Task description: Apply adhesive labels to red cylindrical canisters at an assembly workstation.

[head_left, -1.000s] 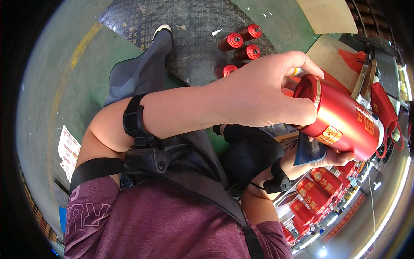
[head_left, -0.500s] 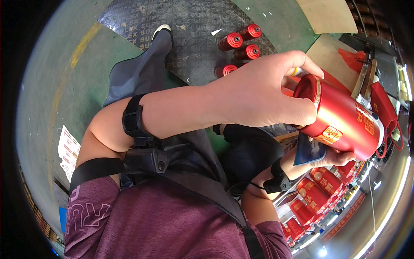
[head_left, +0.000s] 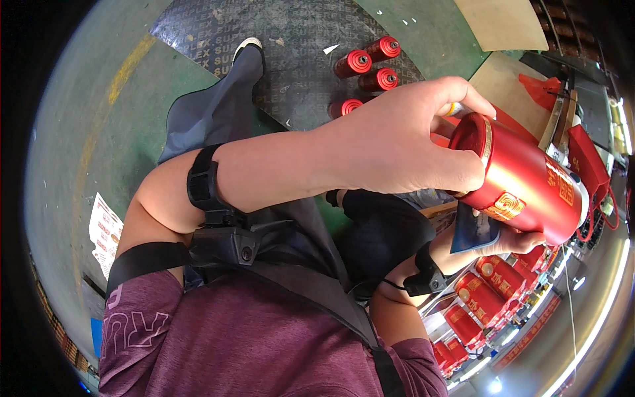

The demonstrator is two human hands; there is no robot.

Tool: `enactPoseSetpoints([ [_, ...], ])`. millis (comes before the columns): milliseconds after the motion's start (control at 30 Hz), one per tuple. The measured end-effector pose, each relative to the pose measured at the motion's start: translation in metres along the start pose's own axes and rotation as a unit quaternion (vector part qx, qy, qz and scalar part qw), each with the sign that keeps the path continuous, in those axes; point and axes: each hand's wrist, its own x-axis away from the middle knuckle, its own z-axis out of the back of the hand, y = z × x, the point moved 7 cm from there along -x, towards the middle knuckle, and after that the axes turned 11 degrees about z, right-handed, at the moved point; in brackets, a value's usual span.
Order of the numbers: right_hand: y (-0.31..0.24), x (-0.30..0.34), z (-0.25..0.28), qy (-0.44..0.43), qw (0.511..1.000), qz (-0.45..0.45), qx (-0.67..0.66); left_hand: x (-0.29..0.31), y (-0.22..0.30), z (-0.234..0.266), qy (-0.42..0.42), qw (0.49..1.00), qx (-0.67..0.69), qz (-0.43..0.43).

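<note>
A shiny red cylindrical canister (head_left: 526, 175) with gold emblems lies tilted at the right, its near-left end rimmed in gold. My left hand (head_left: 423, 142) reaches across from the left, thumb and fingers curved around that rimmed end. A ring sits on one of its fingers. Under the canister's lower side, my right hand (head_left: 506, 245) supports it, with the thumb or a finger showing along the edge. A dark blue flat piece (head_left: 475, 230) lies between my right hand and the canister; I cannot tell what it is. The canister hides most of the right hand's fingers.
Several red cylinders (head_left: 378, 80) stand on the dark patterned floor mat (head_left: 291, 40) beyond my arm. Rows of red canisters (head_left: 479, 298) are at the lower right. A red box (head_left: 587, 159) and a wooden board (head_left: 506, 23) are at the right. A printed sheet (head_left: 104, 228) is at the left.
</note>
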Motion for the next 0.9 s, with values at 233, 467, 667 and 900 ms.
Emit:
enactPoseSetpoints([
  [233,0.009,-0.006,0.007,-0.011,0.998,-0.036,-0.042,-0.001,0.001,-0.001,-0.009,1.000,0.003,-0.010],
  [467,0.002,0.010,-0.012,-0.039,0.994,-0.072,-0.068,-0.002,0.000,-0.001,-0.007,1.000,0.009,-0.006],
  [667,0.004,0.003,-0.005,-0.047,0.997,-0.053,-0.040,0.003,0.007,0.006,0.024,0.994,-0.109,-0.002],
  [900,-0.008,0.015,-0.004,-0.045,0.997,-0.035,0.057,0.001,0.003,0.008,0.022,0.985,-0.170,-0.014],
])
